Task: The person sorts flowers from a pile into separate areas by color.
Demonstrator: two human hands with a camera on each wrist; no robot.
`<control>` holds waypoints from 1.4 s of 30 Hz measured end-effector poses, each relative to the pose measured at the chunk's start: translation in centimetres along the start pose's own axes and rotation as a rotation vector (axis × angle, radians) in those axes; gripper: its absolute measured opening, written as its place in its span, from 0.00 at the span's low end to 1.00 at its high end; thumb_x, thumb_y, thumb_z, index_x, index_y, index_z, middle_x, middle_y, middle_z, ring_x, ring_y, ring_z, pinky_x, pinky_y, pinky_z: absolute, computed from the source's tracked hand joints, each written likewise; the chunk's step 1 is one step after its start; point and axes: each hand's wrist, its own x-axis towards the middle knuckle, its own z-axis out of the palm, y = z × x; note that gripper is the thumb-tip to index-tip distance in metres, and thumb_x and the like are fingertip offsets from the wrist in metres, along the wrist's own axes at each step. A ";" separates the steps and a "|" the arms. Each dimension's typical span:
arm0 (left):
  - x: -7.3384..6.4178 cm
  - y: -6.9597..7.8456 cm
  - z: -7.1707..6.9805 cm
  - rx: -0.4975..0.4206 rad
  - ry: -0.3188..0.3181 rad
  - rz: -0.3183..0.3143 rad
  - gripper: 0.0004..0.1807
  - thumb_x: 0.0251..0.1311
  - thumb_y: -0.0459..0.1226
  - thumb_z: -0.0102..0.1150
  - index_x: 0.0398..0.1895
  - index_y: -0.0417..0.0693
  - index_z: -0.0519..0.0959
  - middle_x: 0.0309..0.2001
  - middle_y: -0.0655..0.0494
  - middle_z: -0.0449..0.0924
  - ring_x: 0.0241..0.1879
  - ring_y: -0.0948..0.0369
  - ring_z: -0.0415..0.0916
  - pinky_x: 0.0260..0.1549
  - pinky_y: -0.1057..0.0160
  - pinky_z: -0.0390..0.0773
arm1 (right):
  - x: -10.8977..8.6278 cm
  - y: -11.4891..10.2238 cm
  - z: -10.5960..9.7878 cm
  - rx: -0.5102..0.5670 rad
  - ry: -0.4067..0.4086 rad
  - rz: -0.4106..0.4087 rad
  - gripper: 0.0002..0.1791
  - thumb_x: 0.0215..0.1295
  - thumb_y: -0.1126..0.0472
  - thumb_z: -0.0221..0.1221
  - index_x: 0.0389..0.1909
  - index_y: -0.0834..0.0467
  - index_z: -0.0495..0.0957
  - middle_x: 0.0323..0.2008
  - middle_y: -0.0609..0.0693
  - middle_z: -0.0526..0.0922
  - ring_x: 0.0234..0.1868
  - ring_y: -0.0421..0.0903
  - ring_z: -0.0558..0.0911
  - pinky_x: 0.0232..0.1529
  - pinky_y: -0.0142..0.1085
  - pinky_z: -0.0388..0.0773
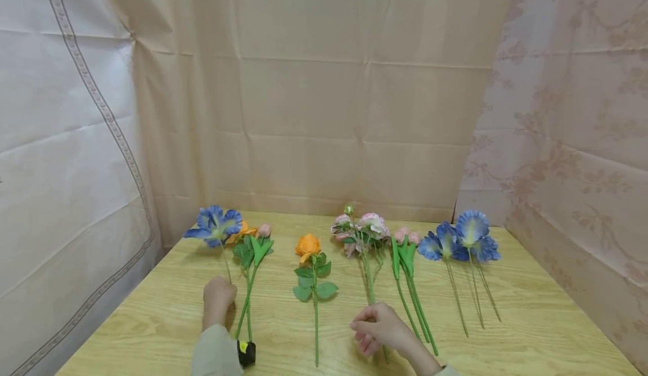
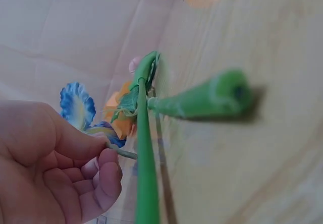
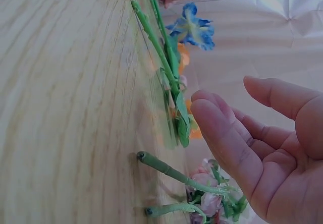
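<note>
My left hand (image 1: 220, 296) pinches the thin stem of a blue artificial iris (image 1: 216, 227) between thumb and fingertips, at the table's left side. In the left wrist view the iris (image 2: 78, 105) shows behind the thumb. Beside that hand lie a pink tulip (image 1: 260, 249) and an orange flower (image 1: 243, 232), their green stems crossing. My right hand (image 1: 377, 331) holds nothing; its fingers are loosely bent, with thumb and forefinger apart in the right wrist view. It overlaps the lower stems of the pink-and-white flowers (image 1: 373, 225) in the head view.
A single orange rose (image 1: 307, 246) with green leaves lies mid-table. Right of the pink-and-white flowers are pink tulips (image 1: 407, 252), then several blue irises (image 1: 472, 229). A beige curtain (image 1: 354, 111) hangs behind the wooden table (image 1: 547, 319), with further cloth at both sides.
</note>
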 end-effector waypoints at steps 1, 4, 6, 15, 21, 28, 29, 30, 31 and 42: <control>0.0 0.0 0.0 -0.004 0.003 0.003 0.15 0.41 0.24 0.40 0.05 0.47 0.56 0.10 0.56 0.55 0.14 0.59 0.55 0.14 0.63 0.62 | 0.0 0.0 0.0 0.001 0.002 0.003 0.15 0.59 0.63 0.56 0.36 0.74 0.74 0.21 0.53 0.78 0.19 0.43 0.79 0.22 0.37 0.78; -0.2 0.2 -0.1 -0.021 0.013 0.009 0.17 0.41 0.24 0.39 0.04 0.50 0.54 0.09 0.59 0.49 0.13 0.62 0.49 0.13 0.66 0.56 | 0.0 0.1 -0.1 0.005 0.003 0.008 0.15 0.59 0.63 0.56 0.36 0.74 0.74 0.21 0.53 0.78 0.18 0.43 0.79 0.22 0.37 0.78; -0.3 0.3 -0.2 -0.057 0.007 -0.010 0.18 0.42 0.24 0.39 0.04 0.50 0.54 0.09 0.59 0.49 0.12 0.63 0.47 0.13 0.68 0.54 | 0.0 0.1 -0.1 0.008 0.001 0.010 0.15 0.59 0.63 0.56 0.36 0.74 0.74 0.21 0.53 0.78 0.18 0.42 0.79 0.22 0.37 0.78; -1.5 1.7 -0.5 -0.145 -0.004 -0.029 0.08 0.51 0.27 0.45 0.27 0.27 0.73 0.30 0.36 0.75 0.31 0.46 0.72 0.31 0.53 0.72 | 0.0 0.0 -0.1 0.013 -0.002 0.015 0.15 0.59 0.63 0.56 0.36 0.74 0.74 0.21 0.52 0.78 0.18 0.41 0.79 0.22 0.37 0.78; -2.3 3.1 -0.9 -0.167 0.016 0.021 0.07 0.49 0.26 0.46 0.29 0.28 0.74 0.27 0.42 0.75 0.28 0.50 0.73 0.29 0.55 0.73 | 0.0 0.1 -0.1 0.014 0.003 0.007 0.15 0.59 0.63 0.56 0.36 0.75 0.74 0.21 0.53 0.78 0.18 0.41 0.78 0.22 0.37 0.78; -3.2 4.7 -1.1 -0.259 -0.017 0.050 0.08 0.53 0.26 0.51 0.33 0.25 0.72 0.27 0.41 0.75 0.25 0.53 0.74 0.25 0.60 0.75 | -0.1 0.0 -0.2 0.007 0.007 0.001 0.15 0.59 0.63 0.56 0.36 0.75 0.74 0.21 0.53 0.78 0.18 0.42 0.78 0.22 0.37 0.78; -3.3 4.9 -1.1 -0.273 -0.024 0.051 0.07 0.54 0.25 0.51 0.33 0.25 0.72 0.26 0.42 0.75 0.24 0.55 0.73 0.23 0.62 0.75 | -0.1 0.1 -0.2 0.008 0.006 -0.001 0.15 0.59 0.63 0.56 0.36 0.75 0.74 0.21 0.53 0.78 0.18 0.42 0.79 0.22 0.38 0.78; -3.5 5.1 -1.1 -0.284 -0.031 0.053 0.06 0.54 0.25 0.51 0.33 0.25 0.72 0.26 0.43 0.74 0.23 0.56 0.73 0.22 0.63 0.74 | -0.1 0.1 -0.3 0.009 0.002 -0.004 0.16 0.59 0.62 0.56 0.36 0.75 0.74 0.21 0.53 0.78 0.18 0.42 0.79 0.22 0.38 0.78; -3.7 5.4 -1.1 -0.284 -0.029 0.062 0.06 0.54 0.25 0.52 0.32 0.26 0.72 0.25 0.45 0.74 0.22 0.58 0.73 0.21 0.63 0.74 | -0.1 0.2 -0.3 0.010 -0.002 -0.008 0.16 0.58 0.62 0.57 0.36 0.74 0.74 0.21 0.53 0.78 0.18 0.42 0.79 0.22 0.38 0.78; -5.2 7.4 -0.8 -0.326 -0.045 0.178 0.02 0.50 0.21 0.53 0.28 0.27 0.72 0.20 0.50 0.72 0.16 0.62 0.71 0.16 0.67 0.72 | -0.1 0.0 -0.2 0.010 0.005 -0.009 0.16 0.58 0.62 0.57 0.36 0.75 0.74 0.21 0.53 0.78 0.18 0.42 0.79 0.22 0.37 0.78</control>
